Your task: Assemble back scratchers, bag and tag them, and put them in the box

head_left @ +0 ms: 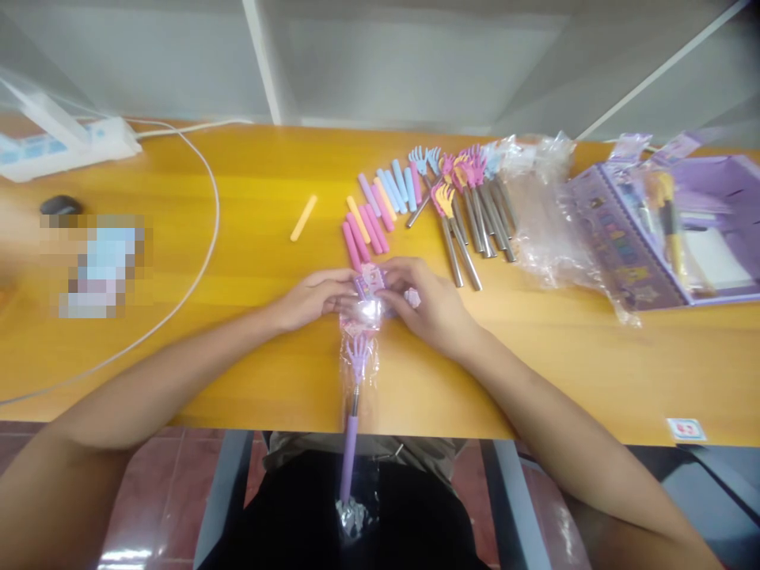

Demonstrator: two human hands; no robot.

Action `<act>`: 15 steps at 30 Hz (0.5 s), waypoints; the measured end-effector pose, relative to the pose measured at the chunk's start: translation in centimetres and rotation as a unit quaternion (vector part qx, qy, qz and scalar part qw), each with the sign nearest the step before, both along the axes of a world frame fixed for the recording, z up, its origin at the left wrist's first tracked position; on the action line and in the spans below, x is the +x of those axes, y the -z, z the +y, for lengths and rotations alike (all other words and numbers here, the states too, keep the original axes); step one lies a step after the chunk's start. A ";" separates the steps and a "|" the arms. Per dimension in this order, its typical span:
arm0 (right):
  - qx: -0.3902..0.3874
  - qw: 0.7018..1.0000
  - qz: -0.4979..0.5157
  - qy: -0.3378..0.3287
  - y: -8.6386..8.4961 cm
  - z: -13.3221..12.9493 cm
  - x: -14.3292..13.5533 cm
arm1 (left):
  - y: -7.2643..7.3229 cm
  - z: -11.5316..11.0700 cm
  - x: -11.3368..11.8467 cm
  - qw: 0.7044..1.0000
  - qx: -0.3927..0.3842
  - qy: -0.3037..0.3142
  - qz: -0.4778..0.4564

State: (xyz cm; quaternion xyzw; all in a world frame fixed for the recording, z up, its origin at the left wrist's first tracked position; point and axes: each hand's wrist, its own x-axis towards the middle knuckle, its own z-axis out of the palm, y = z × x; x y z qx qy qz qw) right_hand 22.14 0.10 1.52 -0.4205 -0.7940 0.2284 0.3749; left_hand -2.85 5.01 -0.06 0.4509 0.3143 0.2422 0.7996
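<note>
A purple back scratcher [350,451] lies in a clear plastic sleeve [371,388], its hand-shaped end toward the table and its handle hanging past the front edge over my lap. At the sleeve's far end is a small pink and purple printed card [371,281]. My left hand [317,299] closes on the left side of the card and sleeve top. From the right, my right hand [431,305] pinches the same card between thumb and fingers. A small pink printed piece [412,298] shows at my right hand. Exactly how the card meets the sleeve is blurred.
Loose pink, blue and yellow handle tubes [371,226] lie beyond my hands, one yellow tube [303,218] apart. Several metal-stemmed scratchers [475,206], plastic bags [552,229] and a purple box [629,277] stand right. Left are a cable [214,214], mouse [61,206] and power strip [110,138].
</note>
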 end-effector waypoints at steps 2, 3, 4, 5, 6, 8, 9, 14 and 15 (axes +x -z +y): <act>0.017 1.000 -0.006 -0.013 -0.1 0.0 0.0 | 0.2 0.1 -0.1 1.000 -0.002 -0.003 0.000; 0.027 0.999 -0.015 -0.021 -0.1 0.0 0.0 | 0.2 0.1 -0.1 1.000 0.001 -0.001 0.000; 0.036 0.999 -0.025 -0.028 -0.1 0.1 0.0 | 0.2 0.1 -0.1 1.000 0.003 0.001 0.001; 0.045 0.998 -0.033 -0.035 -0.1 0.1 0.0 | 0.2 0.1 -0.1 1.000 0.006 0.004 0.004; 0.051 0.997 -0.039 -0.041 -0.1 0.1 -0.1 | 0.1 0.1 -0.1 1.000 0.007 0.006 0.007; 0.063 0.996 -0.044 -0.054 -0.1 0.2 0.0 | -0.1 0.1 0.0 1.000 0.005 0.010 0.011; 0.068 0.995 -0.046 -0.060 -0.1 0.2 0.0 | -0.2 0.1 0.0 1.000 0.005 0.011 0.012; 0.089 0.992 -0.057 -0.063 -0.2 0.1 0.1 | -0.2 0.0 0.0 1.000 0.007 0.012 0.021; 0.093 0.993 -0.056 -0.050 -0.3 0.1 0.0 | -0.2 0.0 0.0 1.000 0.003 0.011 0.022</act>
